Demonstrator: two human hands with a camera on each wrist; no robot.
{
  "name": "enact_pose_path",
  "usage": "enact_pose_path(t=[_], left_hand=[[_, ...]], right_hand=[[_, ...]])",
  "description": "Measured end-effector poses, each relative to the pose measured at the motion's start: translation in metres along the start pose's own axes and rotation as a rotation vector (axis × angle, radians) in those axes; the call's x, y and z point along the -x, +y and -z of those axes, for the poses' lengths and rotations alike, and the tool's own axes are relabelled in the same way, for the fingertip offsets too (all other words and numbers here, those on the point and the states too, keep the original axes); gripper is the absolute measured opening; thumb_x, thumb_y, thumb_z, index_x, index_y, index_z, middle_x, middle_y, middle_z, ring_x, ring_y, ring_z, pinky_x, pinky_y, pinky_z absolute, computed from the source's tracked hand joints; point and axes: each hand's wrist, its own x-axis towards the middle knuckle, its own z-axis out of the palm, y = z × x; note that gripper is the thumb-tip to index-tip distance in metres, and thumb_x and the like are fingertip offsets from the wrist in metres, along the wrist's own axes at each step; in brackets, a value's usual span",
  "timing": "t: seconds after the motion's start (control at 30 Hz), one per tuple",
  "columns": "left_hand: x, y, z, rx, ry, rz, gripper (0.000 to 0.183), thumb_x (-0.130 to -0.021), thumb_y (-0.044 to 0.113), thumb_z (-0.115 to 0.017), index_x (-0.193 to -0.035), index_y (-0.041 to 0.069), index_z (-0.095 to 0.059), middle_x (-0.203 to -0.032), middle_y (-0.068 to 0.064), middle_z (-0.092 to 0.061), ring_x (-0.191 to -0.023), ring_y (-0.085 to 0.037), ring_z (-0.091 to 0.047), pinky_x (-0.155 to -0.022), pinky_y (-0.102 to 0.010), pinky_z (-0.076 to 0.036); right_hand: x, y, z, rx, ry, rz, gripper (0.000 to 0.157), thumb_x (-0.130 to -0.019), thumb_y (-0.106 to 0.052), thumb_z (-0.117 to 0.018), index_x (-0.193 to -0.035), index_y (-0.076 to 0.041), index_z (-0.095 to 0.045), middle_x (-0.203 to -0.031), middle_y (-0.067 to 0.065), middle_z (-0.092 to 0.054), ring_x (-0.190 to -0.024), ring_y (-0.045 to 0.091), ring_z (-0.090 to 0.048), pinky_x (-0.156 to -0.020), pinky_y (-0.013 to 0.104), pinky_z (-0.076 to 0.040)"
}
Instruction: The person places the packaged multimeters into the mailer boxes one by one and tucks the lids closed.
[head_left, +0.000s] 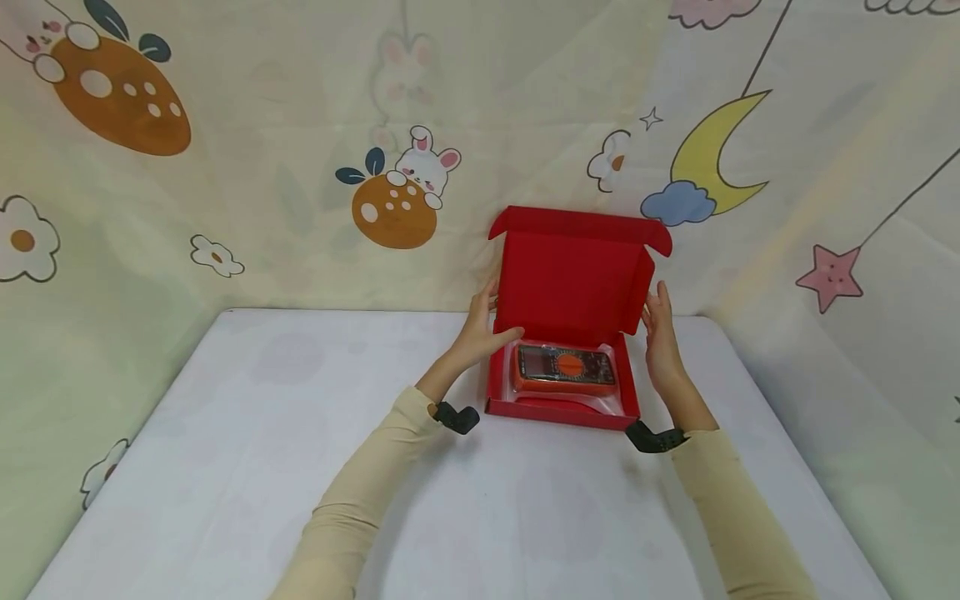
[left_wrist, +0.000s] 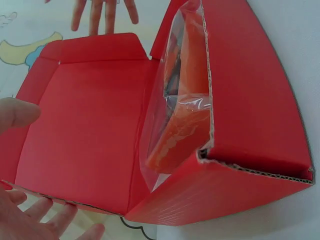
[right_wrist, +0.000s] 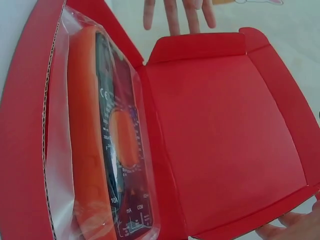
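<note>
A red cardboard box (head_left: 562,415) lies on the table with its lid (head_left: 573,283) raised at the back. Inside is an orange and black multimeter (head_left: 566,383) in a clear plastic bag, its dial and CE mark readable in the right wrist view. My left hand (head_left: 477,335) is at the box's left side, thumb spread over the near corner and fingers along the lid's edge (left_wrist: 75,202). On the other side my right hand (head_left: 663,354) stands with fingers extended upward, fingertips right at the lid's right flap (head_left: 641,287). Neither hand grips the multimeter.
The box stands near the back edge of the white table (head_left: 262,433). Behind it hangs a pale cloth backdrop (head_left: 300,167) printed with rabbits, flowers and a moon. Each wrist wears a black camera mount, the left mount (head_left: 456,418) close to the box's front left corner.
</note>
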Motion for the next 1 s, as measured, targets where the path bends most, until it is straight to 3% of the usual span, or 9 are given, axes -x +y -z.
enact_pose_path(t=[0.23,0.47,0.63,1.0], left_hand=[[-0.001,-0.002,-0.003,-0.009,-0.037,-0.01,0.097,-0.077,0.021,-0.072,-0.149,0.027,-0.007,-0.146,-0.009,-0.023,-0.131,-0.03,-0.031,-0.092,-0.054,-0.046],[0.0,-0.003,-0.007,-0.053,-0.044,-0.01,0.097,-0.078,0.021,-0.073,-0.149,0.024,-0.008,-0.144,-0.009,-0.025,-0.129,-0.029,-0.034,-0.095,-0.052,-0.045],[0.003,-0.004,-0.005,-0.065,-0.018,-0.012,0.097,-0.077,0.022,-0.073,-0.149,0.026,-0.009,-0.14,-0.009,-0.029,-0.127,-0.028,-0.037,-0.093,-0.052,-0.046],[0.008,-0.009,0.0,-0.041,-0.009,-0.042,0.093,-0.079,0.017,-0.071,-0.149,0.024,-0.011,-0.135,-0.011,-0.033,-0.12,-0.027,-0.041,-0.086,-0.053,-0.05]], right_hand=[[0.005,0.001,0.001,-0.058,-0.015,-0.026,0.067,-0.094,-0.056,-0.026,-0.147,-0.036,0.01,-0.157,-0.004,0.01,-0.145,0.028,0.008,-0.107,0.063,0.015],[0.01,0.006,0.002,-0.133,-0.008,0.004,0.064,-0.097,-0.048,-0.028,-0.149,-0.032,0.005,-0.158,0.0,0.004,-0.145,0.031,0.0,-0.113,0.054,0.01],[0.015,0.01,0.004,-0.123,-0.015,-0.005,0.063,-0.098,-0.049,-0.023,-0.15,-0.024,0.004,-0.158,0.004,-0.001,-0.144,0.031,-0.006,-0.116,0.049,0.004],[0.026,0.02,0.012,-0.125,-0.005,0.022,0.056,-0.098,-0.05,-0.02,-0.149,-0.027,-0.015,-0.155,0.004,-0.015,-0.142,0.032,-0.019,-0.116,0.049,-0.007]])
